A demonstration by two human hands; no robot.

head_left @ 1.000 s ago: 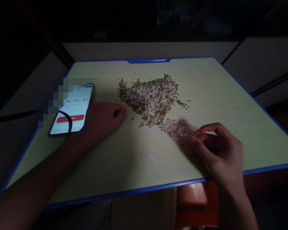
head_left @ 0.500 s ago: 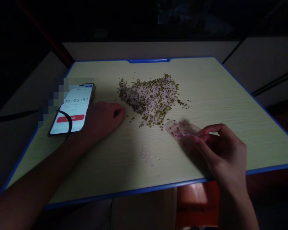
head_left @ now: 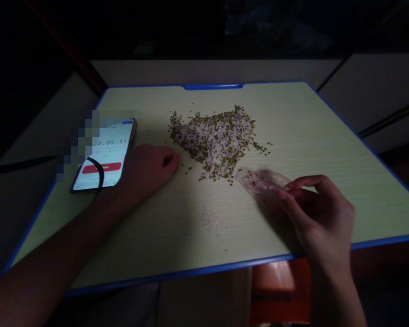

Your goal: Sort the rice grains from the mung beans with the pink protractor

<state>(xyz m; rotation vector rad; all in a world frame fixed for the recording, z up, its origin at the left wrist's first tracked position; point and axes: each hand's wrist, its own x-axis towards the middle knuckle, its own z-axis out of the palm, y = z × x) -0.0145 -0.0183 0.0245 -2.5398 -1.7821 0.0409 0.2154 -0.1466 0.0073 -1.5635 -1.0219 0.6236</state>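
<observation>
My right hand pinches the near edge of a clear plastic cup with pink print, which lies tilted on its side on the pale table. The cup's mouth points at a heap of mixed green beans and white rice just beyond it. My left hand rests loosely curled on the table, fingertips next to the heap's left edge, holding nothing visible. A small patch of white grains lies between my arms.
A phone showing a timer and a red button lies at the left, touching my left wrist. The table has a blue rim. An orange stool shows below the near edge. The surroundings are dark.
My right hand and the cup have drifted slightly to the right. The left hand has stayed where it was.
</observation>
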